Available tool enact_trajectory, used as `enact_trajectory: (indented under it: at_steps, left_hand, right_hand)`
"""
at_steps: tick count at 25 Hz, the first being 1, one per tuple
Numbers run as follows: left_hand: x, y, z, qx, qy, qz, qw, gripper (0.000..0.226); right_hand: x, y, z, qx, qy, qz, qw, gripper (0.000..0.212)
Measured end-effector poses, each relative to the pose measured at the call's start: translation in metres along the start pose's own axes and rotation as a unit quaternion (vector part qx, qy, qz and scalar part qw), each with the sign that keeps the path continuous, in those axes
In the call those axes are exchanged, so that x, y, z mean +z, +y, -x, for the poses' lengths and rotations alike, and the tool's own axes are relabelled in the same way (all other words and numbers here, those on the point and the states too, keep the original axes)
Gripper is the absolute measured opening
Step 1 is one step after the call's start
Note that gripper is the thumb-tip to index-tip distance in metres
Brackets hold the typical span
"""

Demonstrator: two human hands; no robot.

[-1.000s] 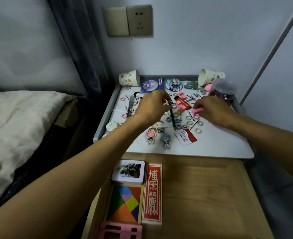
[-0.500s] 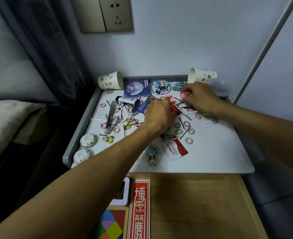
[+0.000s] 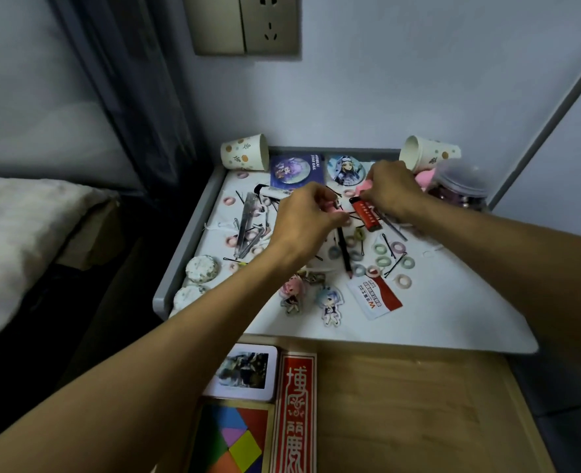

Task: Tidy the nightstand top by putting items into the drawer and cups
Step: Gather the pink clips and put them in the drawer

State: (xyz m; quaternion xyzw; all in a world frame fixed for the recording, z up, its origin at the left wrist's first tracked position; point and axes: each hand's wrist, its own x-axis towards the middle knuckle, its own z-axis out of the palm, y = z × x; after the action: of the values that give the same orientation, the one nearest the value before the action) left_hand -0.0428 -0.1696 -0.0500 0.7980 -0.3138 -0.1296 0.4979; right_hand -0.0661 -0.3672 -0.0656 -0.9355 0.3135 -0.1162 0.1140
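Both hands are over the middle of the bench (image 3: 453, 302). The left hand (image 3: 311, 213) has its fingers curled in, pinching a small pink item (image 3: 334, 207) just above the clutter. The right hand (image 3: 390, 189), nearer the back edge, grips a pink piece (image 3: 364, 187) that pokes out by the thumb; what either one is, too small to tell. Between the hands lies a red lighter (image 3: 366, 215). Pastel hair ties (image 3: 381, 249) and black pins are scattered toward the right. One paper cup (image 3: 244, 157) lies on its side at the back left corner, a second cup (image 3: 429, 157) tipped over at the back right. The drawer (image 3: 401, 404) stands open below the front edge.
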Motion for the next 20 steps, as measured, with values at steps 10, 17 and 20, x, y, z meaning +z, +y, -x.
enact_trajectory:
  at_steps: [10,17,20]
  left_hand:
    - [-0.045,0.017,0.058,-0.102,-0.077,0.19,0.974,0.034]
    - [-0.074,0.026,0.148,-0.104,-0.149,0.258,0.949,0.021]
    - [-0.075,0.026,0.165,-0.096,-0.156,0.266,0.947,0.017]
  right_hand:
    - [-0.064,-0.048,0.105,-0.028,0.024,-0.279,0.959,0.023]
    - [-0.093,-0.07,0.251,-0.027,-0.058,-0.495,0.867,0.021]
    - [-0.083,-0.07,0.265,-0.023,-0.068,-0.494,0.866,0.024]
